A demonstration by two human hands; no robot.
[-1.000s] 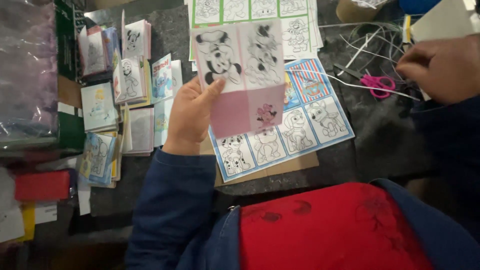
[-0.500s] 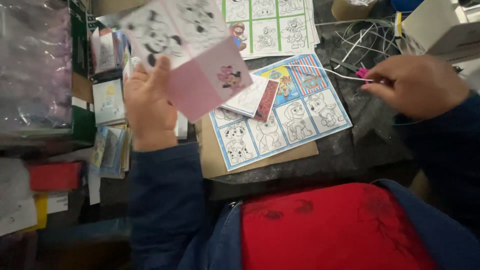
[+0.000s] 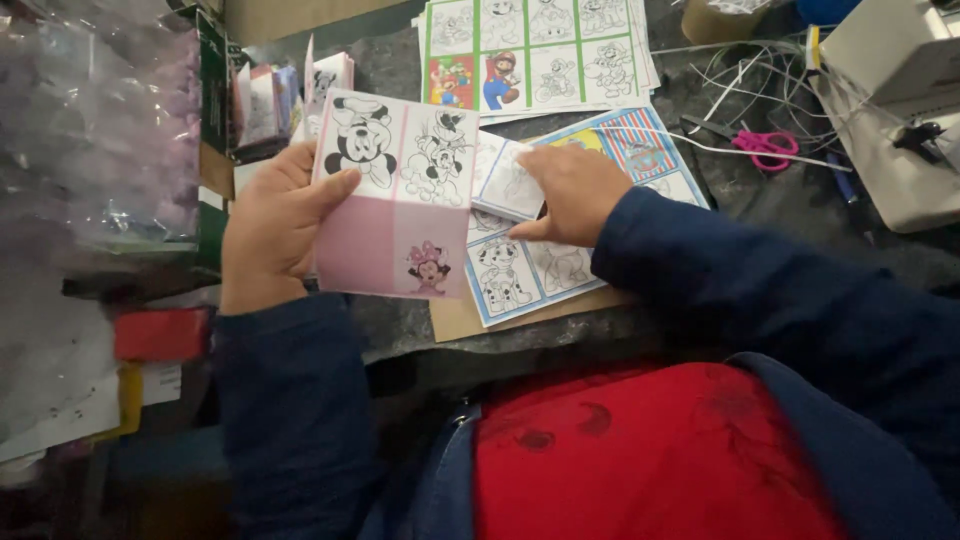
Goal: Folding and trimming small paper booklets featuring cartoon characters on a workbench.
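The left hand (image 3: 272, 225) holds up a pink-bordered sheet of cartoon colouring pictures (image 3: 398, 195), thumb laid across its front near the left edge and the other fingers closed behind it, so the sheet is firmly pinched and lifted clear of the dark surface (image 3: 800, 200). The right hand (image 3: 575, 190) rests lower, just to the right of that sheet, its fingers curled down and pressing on a small white card (image 3: 508, 182) that lies on top of a blue-bordered sheet of cartoon dog pictures (image 3: 520, 270); whether the fingers actually grip the card or only hold it flat cannot be told from this angle. The blue-bordered sheet lies on a piece of brown cardboard (image 3: 460, 315) at the near edge of the surface. As for progress, the sorting or gathering of sheets looks to be mid-way: one sheet is in hand, one card is being picked at, and several remain lying about. Beyond the hands a green-bordered sheet of cartoon pictures (image 3: 530, 45) lies flat and untouched, and to its right pink-handled scissors (image 3: 765, 145) sit among thin white paper strips (image 3: 720, 65), unused. Small stacks of booklets (image 3: 270, 100) stand at the far left, beside a crumpled clear plastic bag (image 3: 95, 120).
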